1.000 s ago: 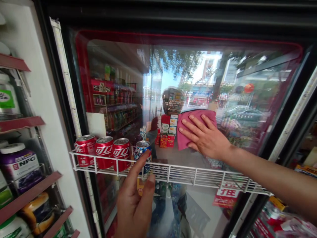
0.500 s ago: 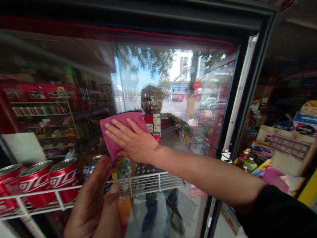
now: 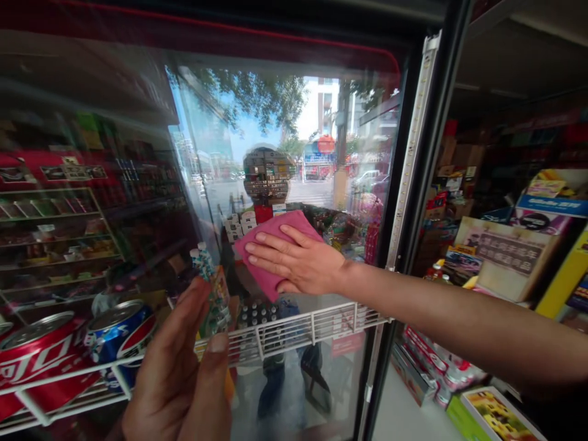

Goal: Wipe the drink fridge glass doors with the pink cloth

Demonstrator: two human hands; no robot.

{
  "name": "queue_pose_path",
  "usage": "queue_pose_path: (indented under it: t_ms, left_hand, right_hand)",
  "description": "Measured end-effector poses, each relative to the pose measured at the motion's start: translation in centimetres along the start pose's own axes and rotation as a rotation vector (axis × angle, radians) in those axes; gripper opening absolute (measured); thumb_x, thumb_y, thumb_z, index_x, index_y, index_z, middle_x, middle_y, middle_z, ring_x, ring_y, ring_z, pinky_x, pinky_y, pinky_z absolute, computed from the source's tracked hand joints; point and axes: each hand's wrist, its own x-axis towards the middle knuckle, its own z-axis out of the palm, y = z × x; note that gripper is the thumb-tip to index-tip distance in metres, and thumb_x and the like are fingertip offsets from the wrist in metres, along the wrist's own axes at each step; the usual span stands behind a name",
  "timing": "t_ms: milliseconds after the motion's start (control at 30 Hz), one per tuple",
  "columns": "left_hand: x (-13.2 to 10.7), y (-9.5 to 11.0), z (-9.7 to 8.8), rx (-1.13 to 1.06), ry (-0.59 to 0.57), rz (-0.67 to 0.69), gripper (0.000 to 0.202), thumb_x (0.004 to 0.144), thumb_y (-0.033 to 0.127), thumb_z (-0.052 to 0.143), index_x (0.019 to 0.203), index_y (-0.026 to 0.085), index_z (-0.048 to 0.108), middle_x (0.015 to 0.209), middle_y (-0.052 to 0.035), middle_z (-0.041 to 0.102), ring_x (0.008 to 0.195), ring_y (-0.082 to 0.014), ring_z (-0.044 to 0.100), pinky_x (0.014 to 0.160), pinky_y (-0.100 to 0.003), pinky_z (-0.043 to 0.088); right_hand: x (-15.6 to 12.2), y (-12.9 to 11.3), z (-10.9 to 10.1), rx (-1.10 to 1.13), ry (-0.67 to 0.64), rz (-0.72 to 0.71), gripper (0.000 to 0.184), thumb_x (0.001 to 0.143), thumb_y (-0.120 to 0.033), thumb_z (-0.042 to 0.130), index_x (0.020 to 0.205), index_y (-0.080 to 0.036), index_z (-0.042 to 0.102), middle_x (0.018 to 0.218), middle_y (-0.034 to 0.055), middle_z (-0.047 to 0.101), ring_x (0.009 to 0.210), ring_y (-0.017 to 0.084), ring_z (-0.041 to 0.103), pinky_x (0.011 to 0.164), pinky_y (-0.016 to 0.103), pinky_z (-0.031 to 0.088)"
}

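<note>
My right hand [image 3: 301,263] lies flat with fingers spread on a pink cloth [image 3: 271,245], pressing it against the glass of an open fridge door [image 3: 294,153]. My left hand [image 3: 181,373] is raised at the bottom of the view, fingers together and upright, its fingertips at the white wire rack [image 3: 285,334] fixed to the door. It holds nothing that I can see. On the rack to the left stand a blue cola can [image 3: 117,337] and a red cola can [image 3: 34,355].
The glass reflects shop shelves, a street and a person. The black door frame with a light strip [image 3: 408,159] runs down the right side. Beyond it lie boxes and packaged goods [image 3: 509,251], with more cans and cartons [image 3: 459,380] low on the floor.
The view has swung right, so the cans slid to the left edge. My right hand with the cloth has moved across the glass. My left hand stays at the rack.
</note>
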Motion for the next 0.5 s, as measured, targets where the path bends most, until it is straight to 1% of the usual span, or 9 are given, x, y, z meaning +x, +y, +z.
queue_pose_path:
  t_ms: [67, 167, 300, 400, 500]
  left_hand:
    - [-0.1, -0.5, 0.3, 0.0, -0.021, 0.009, 0.052, 0.093, 0.04, 0.084, 0.143, 0.032, 0.074, 0.155, -0.0024, 0.072, 0.15, -0.0326, 0.063, 0.135, -0.054, 0.046]
    - [-0.3, -0.5, 1.1, 0.015, -0.051, -0.007, 0.053, 0.095, 0.039, 0.083, 0.146, 0.029, 0.072, 0.156, -0.0037, 0.071, 0.149, -0.0312, 0.064, 0.136, -0.054, 0.044]
    - [-0.6, -0.2, 2.3, -0.023, -0.1, 0.022, 0.052, 0.095, 0.038, 0.083, 0.145, 0.029, 0.072, 0.157, -0.0043, 0.07, 0.149, -0.0309, 0.064, 0.136, -0.053, 0.045]
    - [-1.0, 0.0, 3.3, -0.029, -0.108, -0.005, 0.05, 0.096, 0.038, 0.081, 0.145, 0.029, 0.072, 0.159, -0.0056, 0.068, 0.15, -0.0316, 0.063, 0.135, -0.052, 0.046]
    - [-1.2, 0.0, 4.0, -0.039, -0.117, -0.018, 0.049, 0.094, 0.04, 0.083, 0.141, 0.03, 0.074, 0.158, -0.0062, 0.069, 0.152, -0.0334, 0.062, 0.133, -0.053, 0.048]
  right_hand:
    - [-1.9, 0.7, 0.5, 0.009, 0.01, 0.018, 0.084, 0.112, -0.058, 0.049, 0.181, -0.02, 0.018, 0.188, 0.0006, 0.017, 0.178, 0.022, 0.005, 0.147, 0.052, 0.013]
    - [-4.6, 1.8, 1.5, 0.028, 0.053, 0.044, 0.086, 0.112, -0.06, 0.051, 0.181, -0.019, 0.018, 0.187, 0.003, 0.023, 0.177, 0.024, 0.012, 0.146, 0.055, 0.017]
    - [-8.3, 3.3, 2.3, -0.018, 0.114, 0.092, 0.087, 0.113, -0.064, 0.047, 0.181, -0.019, 0.016, 0.184, 0.0058, 0.031, 0.176, 0.028, 0.021, 0.145, 0.058, 0.016]
    - [-10.8, 4.3, 2.4, -0.028, 0.151, 0.116, 0.089, 0.114, -0.063, 0.047, 0.181, -0.019, 0.008, 0.183, 0.0076, 0.034, 0.174, 0.029, 0.028, 0.143, 0.059, 0.02]
    - [-12.6, 4.7, 2.2, 0.01, 0.146, 0.171, 0.092, 0.113, -0.061, 0.051, 0.18, -0.023, 0.0, 0.182, 0.0077, 0.036, 0.172, 0.03, 0.034, 0.141, 0.061, 0.026]
